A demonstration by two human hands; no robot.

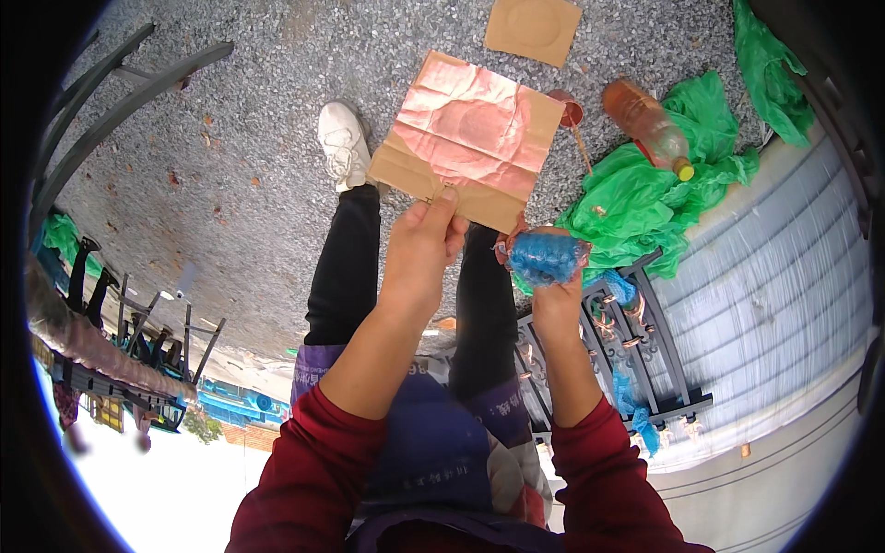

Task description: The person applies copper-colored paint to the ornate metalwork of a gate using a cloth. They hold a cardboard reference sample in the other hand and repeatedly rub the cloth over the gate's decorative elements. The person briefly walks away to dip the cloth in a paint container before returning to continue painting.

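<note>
My left hand [429, 230] is closed on the lower edge of a square cardboard sheet [544, 129], thumb on top. Crumpled pink-coated paper or paint [470, 120] covers most of its face, with a round mark in the middle. Close by on the right, my right hand [560, 300] is wrapped round a crumpled blue plastic bundle [547, 258], whose contents I cannot make out. Just past the sheet's right edge is a small red cup [565, 108], with a thin stick [583, 149] beside it.
Green plastic bags [636, 198] lie on the right, under a bottle of reddish liquid [641, 120]. Another cardboard piece [532, 29] lies on the gravel [267, 111] ahead. Dark metal scrollwork [636, 350] stands at my right, curved metal bars [138, 83] at far left. My white shoe [341, 143] is left of the sheet.
</note>
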